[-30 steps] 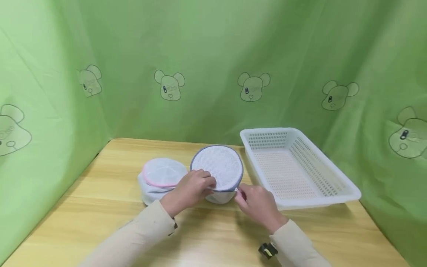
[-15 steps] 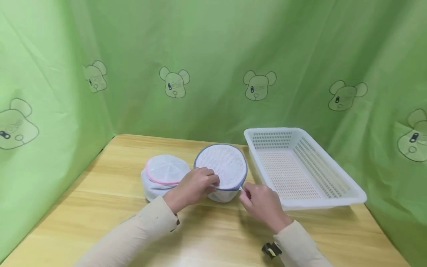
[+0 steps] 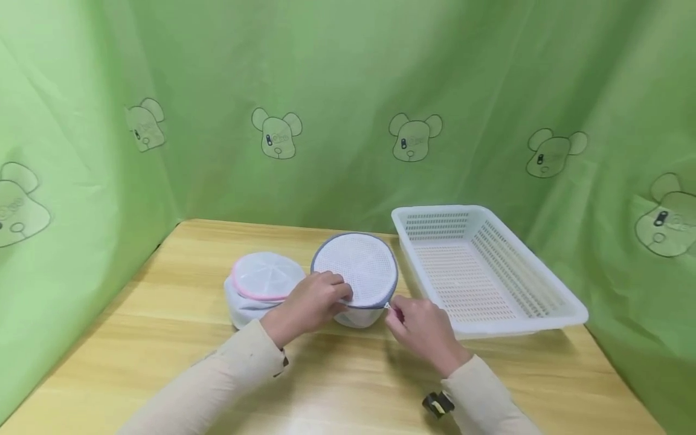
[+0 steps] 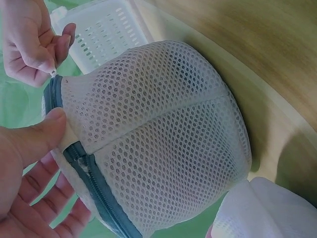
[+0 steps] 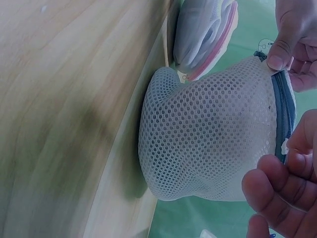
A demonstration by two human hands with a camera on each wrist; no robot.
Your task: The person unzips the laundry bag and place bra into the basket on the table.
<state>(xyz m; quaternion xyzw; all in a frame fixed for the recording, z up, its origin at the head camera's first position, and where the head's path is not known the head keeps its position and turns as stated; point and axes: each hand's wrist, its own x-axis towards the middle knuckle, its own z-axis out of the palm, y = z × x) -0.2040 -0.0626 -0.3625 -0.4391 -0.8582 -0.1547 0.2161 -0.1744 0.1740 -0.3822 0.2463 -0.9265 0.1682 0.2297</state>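
Note:
A round white mesh laundry bag (image 3: 356, 269) with a blue-grey zipped rim stands upright mid-table. My left hand (image 3: 321, 297) grips its near rim; in the left wrist view, the thumb (image 4: 47, 131) presses beside the zipper (image 4: 104, 193) with the other fingers behind. At the rim's right side, my right hand (image 3: 421, 326) pinches the small white zipper pull (image 5: 285, 146). Through the mesh side (image 5: 203, 134) the bag looks bulged and hollow. Left of it sits a second laundry bag (image 3: 269, 275), squatter, with a pink rim, partly behind my left hand.
A white perforated plastic basket (image 3: 489, 326) stands on the right of the wooden table (image 3: 337, 386), close beside my right hand. Green curtains (image 3: 337, 72) printed with bear heads enclose the back and both sides. A black band (image 3: 437, 405) hangs by the right sleeve.
The head view shifts slightly and back. Both hands keep their hold on the rim and the zipper pull, with no clear movement along the rim.

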